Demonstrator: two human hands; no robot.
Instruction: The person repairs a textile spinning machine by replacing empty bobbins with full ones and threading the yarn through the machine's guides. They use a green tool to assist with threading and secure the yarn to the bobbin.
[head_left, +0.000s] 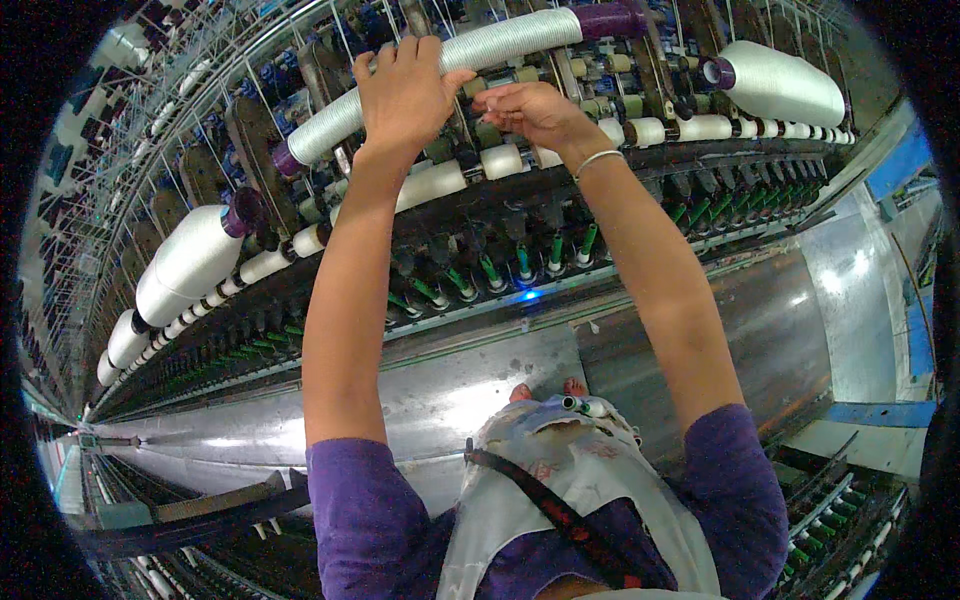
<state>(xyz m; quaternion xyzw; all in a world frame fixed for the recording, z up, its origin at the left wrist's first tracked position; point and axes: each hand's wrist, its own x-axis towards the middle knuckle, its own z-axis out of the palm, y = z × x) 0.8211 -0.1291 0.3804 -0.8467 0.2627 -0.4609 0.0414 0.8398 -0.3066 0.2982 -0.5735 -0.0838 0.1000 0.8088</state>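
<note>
A long roving bobbin [515, 40], wound in white with purple ends, lies slantwise across the upper part of a spinning frame. My left hand [405, 95] is laid over its middle, fingers curled round the far side and thumb pointing right. Just below the bobbin, my right hand [535, 112] has its palm partly turned up and its fingertips drawn together near the rollers. Whether a thread is between those fingertips is too small to tell. A row of white rollers [430, 188] runs beneath both hands.
Fuller white bobbins hang at the left [185, 265] and the right [785, 85]. Below the rollers stands a row of green spindle tubes [557, 250]. A shiny metal floor [440, 385] runs along the machine. Another machine [835, 525] stands behind me at lower right.
</note>
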